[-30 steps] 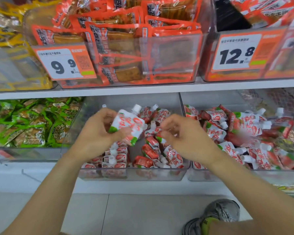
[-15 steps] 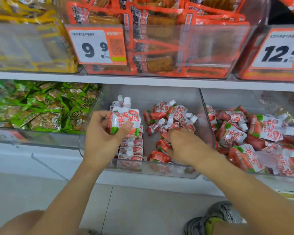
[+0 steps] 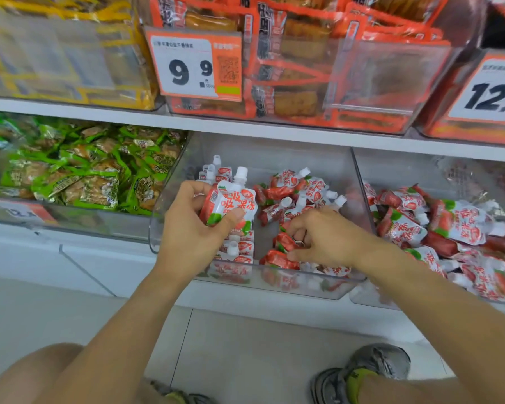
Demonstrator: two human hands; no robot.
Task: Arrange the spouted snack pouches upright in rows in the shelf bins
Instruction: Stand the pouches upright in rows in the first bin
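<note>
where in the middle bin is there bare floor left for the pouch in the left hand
A bare strip of the middle bin lies between the upright row and the loose heap, widening toward the back wall. The right hand crowds the heap's front.

1. Clear plastic middle bin (image 3: 359, 196): holds small red-and-white spouted jelly pouches with white screw caps.
2. Upright row of pouches (image 3: 236, 249) stands along its left side, caps up.
3. One held pouch (image 3: 235, 207) sits upright above that row.
4. Loose pile (image 3: 295, 193) lies jumbled on the right.
5. Neighbouring right bin (image 3: 362, 298): more pouches (image 3: 449, 228), heaped any which way.
</note>
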